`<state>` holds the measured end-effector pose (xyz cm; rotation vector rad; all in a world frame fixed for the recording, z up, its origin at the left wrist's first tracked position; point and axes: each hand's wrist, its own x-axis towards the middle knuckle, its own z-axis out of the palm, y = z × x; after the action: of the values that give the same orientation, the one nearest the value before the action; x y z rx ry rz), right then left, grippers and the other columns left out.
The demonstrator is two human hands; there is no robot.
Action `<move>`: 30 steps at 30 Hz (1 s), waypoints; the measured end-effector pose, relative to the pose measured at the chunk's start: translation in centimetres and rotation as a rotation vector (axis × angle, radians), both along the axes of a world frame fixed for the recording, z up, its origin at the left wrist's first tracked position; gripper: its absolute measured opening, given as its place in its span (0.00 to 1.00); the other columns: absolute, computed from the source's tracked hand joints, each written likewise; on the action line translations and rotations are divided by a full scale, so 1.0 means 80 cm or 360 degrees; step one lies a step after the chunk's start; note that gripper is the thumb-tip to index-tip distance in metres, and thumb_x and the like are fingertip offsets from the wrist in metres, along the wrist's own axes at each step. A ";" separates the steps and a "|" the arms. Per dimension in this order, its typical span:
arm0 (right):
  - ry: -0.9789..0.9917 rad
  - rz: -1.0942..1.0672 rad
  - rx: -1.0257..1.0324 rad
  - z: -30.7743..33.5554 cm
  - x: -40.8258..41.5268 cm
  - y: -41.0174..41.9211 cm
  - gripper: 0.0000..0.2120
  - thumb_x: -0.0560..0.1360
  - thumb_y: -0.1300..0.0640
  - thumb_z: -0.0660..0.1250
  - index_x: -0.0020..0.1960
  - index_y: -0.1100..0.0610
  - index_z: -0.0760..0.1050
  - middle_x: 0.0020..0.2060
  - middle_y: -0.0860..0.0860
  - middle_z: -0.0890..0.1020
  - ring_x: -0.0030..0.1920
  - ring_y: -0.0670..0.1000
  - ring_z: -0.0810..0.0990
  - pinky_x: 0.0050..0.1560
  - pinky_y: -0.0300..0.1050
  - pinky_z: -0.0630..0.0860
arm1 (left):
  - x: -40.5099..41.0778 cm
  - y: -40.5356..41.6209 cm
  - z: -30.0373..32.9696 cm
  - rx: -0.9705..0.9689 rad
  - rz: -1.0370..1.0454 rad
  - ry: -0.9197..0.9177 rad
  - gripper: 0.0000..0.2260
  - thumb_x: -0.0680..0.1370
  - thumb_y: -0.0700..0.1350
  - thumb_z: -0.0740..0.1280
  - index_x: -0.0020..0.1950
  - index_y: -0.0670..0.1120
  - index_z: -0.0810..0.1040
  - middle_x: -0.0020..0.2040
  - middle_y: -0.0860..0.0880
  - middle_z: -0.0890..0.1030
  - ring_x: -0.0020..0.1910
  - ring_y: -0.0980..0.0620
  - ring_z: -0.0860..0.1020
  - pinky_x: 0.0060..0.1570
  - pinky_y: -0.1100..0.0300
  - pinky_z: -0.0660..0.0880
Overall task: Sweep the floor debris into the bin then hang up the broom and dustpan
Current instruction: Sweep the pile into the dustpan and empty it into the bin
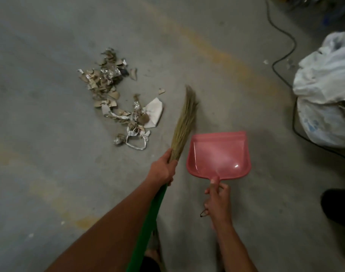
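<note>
Both hands are gripping tools: left hand (163,169) wrapping the broom (184,122) low for control, right hand (216,201) pinching the empty dustpan (218,156) handle; debris (116,95) is lying at ten o'clock, unswept.

Broom (184,122) green handle cut off at bottom edge; white bag (328,91) cut by right edge.

Head view looks steeply down at the concrete floor (50,154) ahead.
</note>
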<state>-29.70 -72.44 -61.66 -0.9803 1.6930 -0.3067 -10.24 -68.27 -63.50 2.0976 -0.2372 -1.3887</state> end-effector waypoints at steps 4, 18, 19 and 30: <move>-0.0240 -0.0152 0.0128 0.001 0.043 0.016 0.20 0.81 0.35 0.65 0.58 0.51 0.71 0.41 0.53 0.80 0.26 0.50 0.69 0.26 0.40 0.66 | 0.055 -0.015 -0.028 0.0063 0.0040 -0.0059 0.27 0.83 0.48 0.63 0.83 0.55 0.63 0.43 0.41 0.83 0.25 0.49 0.77 0.23 0.59 0.75; -0.0475 0.0033 0.0322 -0.020 0.115 -0.041 0.11 0.83 0.45 0.68 0.62 0.46 0.74 0.41 0.46 0.84 0.26 0.46 0.65 0.30 0.40 0.63 | 0.090 -0.057 -0.028 -0.0211 0.0539 -0.0358 0.26 0.85 0.53 0.61 0.82 0.62 0.59 0.47 0.41 0.84 0.35 0.49 0.81 0.30 0.55 0.80; -0.0498 0.0030 0.0318 -0.021 0.119 -0.051 0.11 0.82 0.44 0.68 0.63 0.46 0.75 0.41 0.46 0.84 0.26 0.46 0.65 0.31 0.42 0.63 | 0.094 -0.073 -0.031 -0.0237 0.0521 -0.0391 0.27 0.83 0.56 0.61 0.81 0.64 0.58 0.50 0.41 0.84 0.38 0.47 0.83 0.36 0.51 0.83; -0.0496 0.0155 0.0138 -0.062 0.158 -0.157 0.13 0.82 0.42 0.70 0.64 0.45 0.77 0.47 0.51 0.86 0.26 0.46 0.65 0.26 0.40 0.62 | 0.205 -0.219 -0.153 -0.0055 0.0431 -0.0079 0.15 0.73 0.54 0.62 0.59 0.58 0.76 0.43 0.38 0.85 0.42 0.36 0.85 0.48 0.38 0.83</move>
<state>-17.04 -85.02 -66.61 -0.8969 1.3610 -0.3020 6.20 -85.80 -75.75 2.0500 0.0047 -1.1657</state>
